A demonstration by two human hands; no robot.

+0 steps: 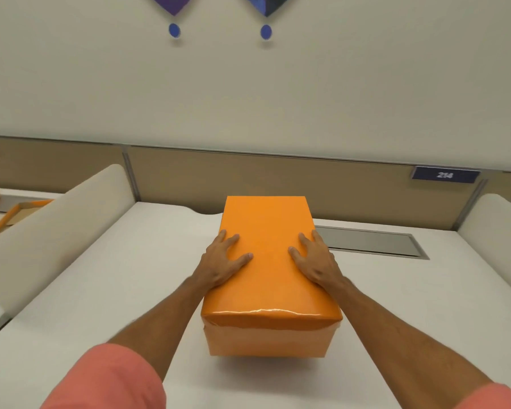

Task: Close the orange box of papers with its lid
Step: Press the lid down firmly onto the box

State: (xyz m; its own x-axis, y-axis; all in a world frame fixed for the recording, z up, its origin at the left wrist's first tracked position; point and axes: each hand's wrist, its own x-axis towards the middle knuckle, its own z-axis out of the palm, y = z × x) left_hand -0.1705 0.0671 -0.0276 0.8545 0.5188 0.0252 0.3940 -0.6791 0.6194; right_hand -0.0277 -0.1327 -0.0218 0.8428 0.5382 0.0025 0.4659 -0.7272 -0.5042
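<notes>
White desk (pixel 106 278) carries the orange box (pixel 266 338) dead centre, lid (pixel 267 255) on, left hand (pixel 223 262) and right hand (pixel 314 262) spread flat, fingers hooking its long edges, seemingly pressing it home evenly

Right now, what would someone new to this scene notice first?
The bright orange box in the middle of the white desk, its lid on. The left hand and right hand rest flat on its top, one along each long edge. A metal hatch is set into the desk to the right.
</notes>
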